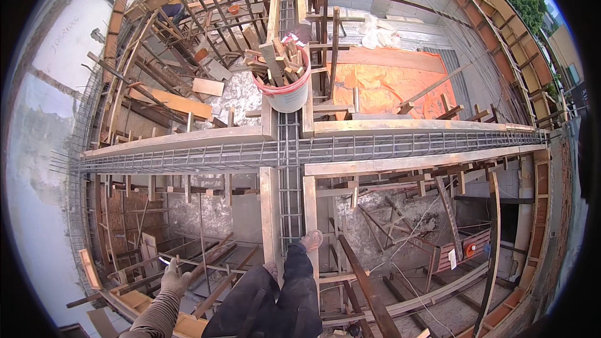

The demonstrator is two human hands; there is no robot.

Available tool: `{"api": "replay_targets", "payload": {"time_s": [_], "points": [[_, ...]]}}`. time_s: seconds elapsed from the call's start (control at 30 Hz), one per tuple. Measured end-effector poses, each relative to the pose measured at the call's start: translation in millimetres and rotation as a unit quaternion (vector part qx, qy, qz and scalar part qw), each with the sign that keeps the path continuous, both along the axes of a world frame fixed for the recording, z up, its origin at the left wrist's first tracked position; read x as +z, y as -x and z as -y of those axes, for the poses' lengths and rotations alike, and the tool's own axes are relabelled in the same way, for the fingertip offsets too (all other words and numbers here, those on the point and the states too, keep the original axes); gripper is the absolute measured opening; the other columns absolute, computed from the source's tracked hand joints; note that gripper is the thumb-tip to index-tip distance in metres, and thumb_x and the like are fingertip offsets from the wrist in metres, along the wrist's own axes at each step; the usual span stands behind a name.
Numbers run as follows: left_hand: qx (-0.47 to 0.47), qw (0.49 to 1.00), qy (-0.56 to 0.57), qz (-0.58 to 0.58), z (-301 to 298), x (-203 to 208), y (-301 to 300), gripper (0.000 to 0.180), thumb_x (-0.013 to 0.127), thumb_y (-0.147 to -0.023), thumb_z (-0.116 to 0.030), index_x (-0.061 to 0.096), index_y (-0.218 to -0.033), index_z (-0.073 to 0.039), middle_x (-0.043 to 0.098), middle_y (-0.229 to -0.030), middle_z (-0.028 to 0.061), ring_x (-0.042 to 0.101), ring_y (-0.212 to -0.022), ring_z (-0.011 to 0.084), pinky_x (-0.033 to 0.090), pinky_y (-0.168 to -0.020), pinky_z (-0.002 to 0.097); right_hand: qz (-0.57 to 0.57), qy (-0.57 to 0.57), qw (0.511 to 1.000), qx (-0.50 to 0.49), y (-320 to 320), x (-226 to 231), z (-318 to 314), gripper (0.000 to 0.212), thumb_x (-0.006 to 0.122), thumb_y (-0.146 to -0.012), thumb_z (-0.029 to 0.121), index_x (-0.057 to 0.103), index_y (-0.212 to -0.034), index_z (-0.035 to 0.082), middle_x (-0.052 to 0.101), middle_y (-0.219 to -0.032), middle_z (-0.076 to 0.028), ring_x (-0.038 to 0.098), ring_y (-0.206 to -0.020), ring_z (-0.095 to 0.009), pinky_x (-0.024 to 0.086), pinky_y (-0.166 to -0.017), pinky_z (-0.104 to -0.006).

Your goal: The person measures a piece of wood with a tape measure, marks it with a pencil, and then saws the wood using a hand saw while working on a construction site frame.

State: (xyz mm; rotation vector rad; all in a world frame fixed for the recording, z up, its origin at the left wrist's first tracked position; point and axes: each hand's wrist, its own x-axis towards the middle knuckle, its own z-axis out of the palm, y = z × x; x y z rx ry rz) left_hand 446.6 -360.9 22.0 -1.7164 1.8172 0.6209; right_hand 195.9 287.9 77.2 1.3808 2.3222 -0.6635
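My left hand [175,277], in a grey glove below a striped sleeve, is held out low on the left, over the opening beside the beam. Its fingers look curled together. A thin pale piece [164,260] shows at the fingertips; I cannot make out what it is, or whether it is held. My right hand is out of view. Ahead of my feet, a whitish bucket [289,97] with a red rim stands on the beam formwork, filled with wooden offcuts [275,64]. My shoes [312,240] rest at the formwork's edges.
Steel rebar cages [375,146] cross between timber form boards [400,168]. Deep openings with wooden props [360,272] lie on both sides of me. Beyond the crossing, an orange tarp [382,84] covers the lower floor at right. A plastered wall [44,144] stands at far left.
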Motion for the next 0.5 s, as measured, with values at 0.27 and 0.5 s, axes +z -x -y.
{"api": "replay_targets", "payload": {"time_s": [0.27, 0.5], "points": [[0.006, 0.999, -0.044, -0.016, -5, -16, 93, 0.089, 0.077, -0.088, -0.032, 0.034, -0.161, -0.003, 0.053, -0.149, 0.0246, 0.056, -0.135, 0.0389, 0.046, -0.114, 0.0445, 0.195, -0.213, 0.822, 0.49, 84, -52, 45, 0.076, 0.096, -0.064, 0.035, 0.057, -0.121, 0.001, 0.062, -0.108, -0.017, 0.061, -0.101, -0.032, 0.054, -0.09, -0.0464], [0.088, 0.975, 0.016, -0.202, 31, -50, 171, 0.09, 0.078, -0.087, -0.029, 0.034, -0.161, -0.002, 0.057, -0.144, 0.0205, 0.066, -0.118, 0.0322, 0.051, -0.105, 0.04, 0.047, -0.01, 0.905, 0.422, 200, -126, 284, 0.085, 0.098, -0.052, 0.04, 0.054, -0.113, 0.002, 0.057, -0.126, -0.021, 0.054, -0.122, -0.041, 0.045, -0.108, -0.0508]]}}
